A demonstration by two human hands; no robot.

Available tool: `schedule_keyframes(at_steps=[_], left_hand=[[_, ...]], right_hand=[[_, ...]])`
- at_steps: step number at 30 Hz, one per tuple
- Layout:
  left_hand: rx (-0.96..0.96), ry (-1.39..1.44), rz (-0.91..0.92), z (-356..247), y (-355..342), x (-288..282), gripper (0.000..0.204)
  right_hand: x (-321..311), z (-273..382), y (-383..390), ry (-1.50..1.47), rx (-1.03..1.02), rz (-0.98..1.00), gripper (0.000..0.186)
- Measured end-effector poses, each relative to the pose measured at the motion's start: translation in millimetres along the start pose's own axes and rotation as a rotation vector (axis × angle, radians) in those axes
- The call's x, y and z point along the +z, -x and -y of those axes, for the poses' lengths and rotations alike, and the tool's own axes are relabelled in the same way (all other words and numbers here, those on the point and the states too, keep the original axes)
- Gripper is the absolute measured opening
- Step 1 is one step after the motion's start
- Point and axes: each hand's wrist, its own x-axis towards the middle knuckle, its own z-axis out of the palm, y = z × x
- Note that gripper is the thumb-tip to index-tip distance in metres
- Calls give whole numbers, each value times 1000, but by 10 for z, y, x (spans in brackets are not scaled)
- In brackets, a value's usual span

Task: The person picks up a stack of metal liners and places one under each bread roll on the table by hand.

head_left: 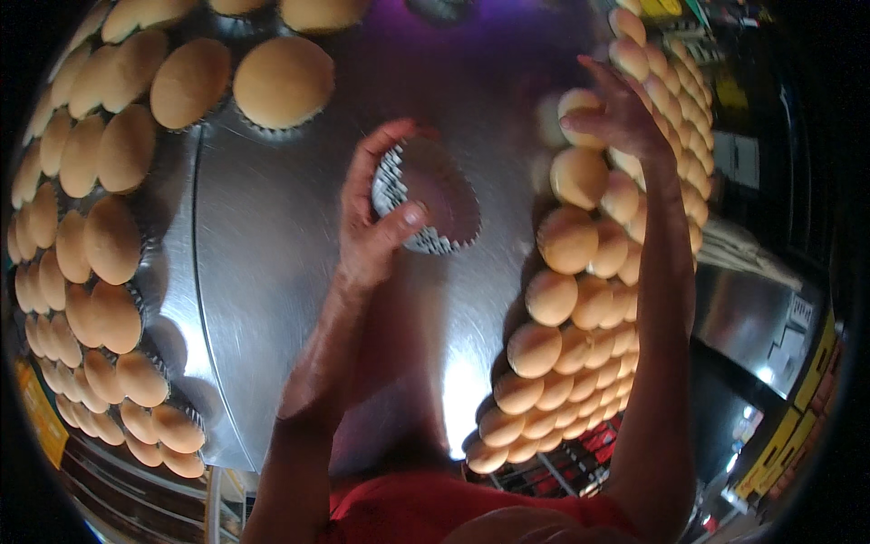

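In my left hand (376, 213), over the middle of the steel table (263, 290), is what looks like a stack of fluted baking cups (441, 186). My thumb lies across its near rim and my fingers wrap round the far side; silver zigzag edges show along its left. My right hand (625, 113) reaches over the far part of the buns on the right, fingers apart. A round golden bun (584, 136) lies partly under its thumb; whether they touch I cannot tell.
Rows of golden buns (594, 299) without visible cups cover the table's right side. On the left, rows of buns sit in fluted cups (283, 86). Dark racks with red items (598, 444) stand below the near right edge. Yellow crates (797, 435) are at far right.
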Motion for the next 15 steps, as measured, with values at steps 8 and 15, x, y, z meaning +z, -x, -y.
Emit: schedule_keyframes(at_steps=[8, 15], left_hand=[[-103, -41, 38, -38, 31, 11, 95], [-115, 49, 11, -17, 18, -27, 93]], right_hand=[[215, 1063, -1497, 55, -428, -405, 82], [311, 1177, -1114, 168, -210, -217, 78]])
